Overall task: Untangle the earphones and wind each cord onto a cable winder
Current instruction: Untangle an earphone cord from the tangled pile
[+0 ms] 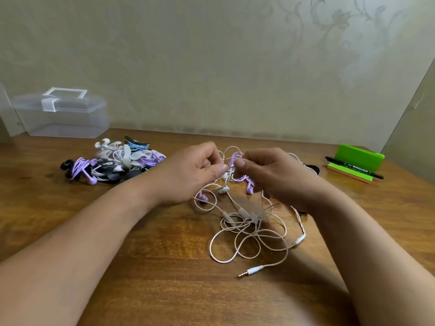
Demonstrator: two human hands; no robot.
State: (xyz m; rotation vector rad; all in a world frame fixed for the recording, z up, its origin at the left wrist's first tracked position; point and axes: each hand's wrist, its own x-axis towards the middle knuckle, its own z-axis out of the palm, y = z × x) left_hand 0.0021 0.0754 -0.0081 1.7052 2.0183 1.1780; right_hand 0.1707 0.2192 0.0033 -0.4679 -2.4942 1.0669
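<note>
Two hands meet over the table [146, 243]. The left hand [190, 175] and the right hand [270, 175] each pinch cord between thumb and fingertips, at the top of one loose tangle of earphones [237, 215] that lies between and just below them. Two cords show in it: a pale pink one [247, 256], looping toward the near edge and ending in one jack plug [253, 270], and a purple one [236, 157]. Two purple earbuds [250, 188] and two white earbuds [223, 189] hang from the tangle.

A pile of wound earphones [113, 163] sits to the left, too mixed to count. One clear plastic box [61, 118] stands behind the pile, lid shut; its contents cannot be told. One green stand [357, 156] at the far right carries a black pen [353, 169].
</note>
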